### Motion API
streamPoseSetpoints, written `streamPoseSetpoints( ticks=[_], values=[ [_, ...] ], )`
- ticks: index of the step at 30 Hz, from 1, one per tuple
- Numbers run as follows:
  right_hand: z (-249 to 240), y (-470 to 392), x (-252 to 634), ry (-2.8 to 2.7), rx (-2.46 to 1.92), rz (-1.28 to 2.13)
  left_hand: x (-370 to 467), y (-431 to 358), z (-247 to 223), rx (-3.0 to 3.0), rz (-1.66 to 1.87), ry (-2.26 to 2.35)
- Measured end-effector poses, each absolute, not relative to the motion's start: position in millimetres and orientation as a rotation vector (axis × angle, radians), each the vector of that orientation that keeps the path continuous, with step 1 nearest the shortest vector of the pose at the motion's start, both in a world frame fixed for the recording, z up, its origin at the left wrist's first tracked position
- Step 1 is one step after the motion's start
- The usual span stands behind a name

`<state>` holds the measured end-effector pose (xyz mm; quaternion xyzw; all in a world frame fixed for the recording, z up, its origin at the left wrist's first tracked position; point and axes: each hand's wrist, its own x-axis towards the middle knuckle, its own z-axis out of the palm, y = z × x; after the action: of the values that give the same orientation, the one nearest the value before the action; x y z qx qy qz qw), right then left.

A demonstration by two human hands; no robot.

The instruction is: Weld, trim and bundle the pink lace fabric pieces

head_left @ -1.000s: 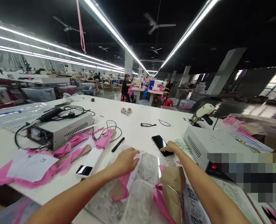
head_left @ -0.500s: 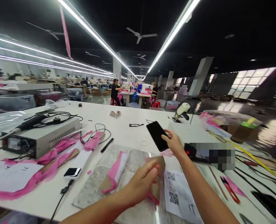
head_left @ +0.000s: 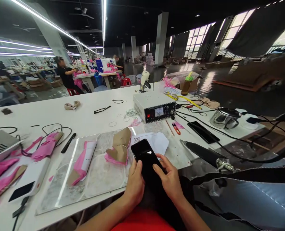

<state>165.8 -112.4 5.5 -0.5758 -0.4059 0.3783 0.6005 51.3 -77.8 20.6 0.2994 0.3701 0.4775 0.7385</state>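
Note:
A black phone with a dark screen is held over the table's front edge. My left hand grips its left side, and my right hand holds its right side with the thumb over the screen. Just beyond the phone lies a white paper with a printed code. On the clear mat rest a brown and pink bundle and a pink and white rolled bundle.
A control box stands behind the mat. To the right lie red-handled snips, a second phone, a black handheld tool and a glass pot. A white power bank is at left. Two people sit farther back.
The phone has come from over the table's middle down toward my body. My left hand has left the bundle and closed on the phone too. The view has turned right.

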Motion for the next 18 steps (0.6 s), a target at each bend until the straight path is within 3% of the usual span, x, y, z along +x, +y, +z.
streamPoseSetpoints(
  ticks=[18],
  values=[
    [26.4,-121.3,191.8,-1.382,-1.500,1.197,31.9,-60.6,27.6,0.394,0.818,0.702]
  ],
)
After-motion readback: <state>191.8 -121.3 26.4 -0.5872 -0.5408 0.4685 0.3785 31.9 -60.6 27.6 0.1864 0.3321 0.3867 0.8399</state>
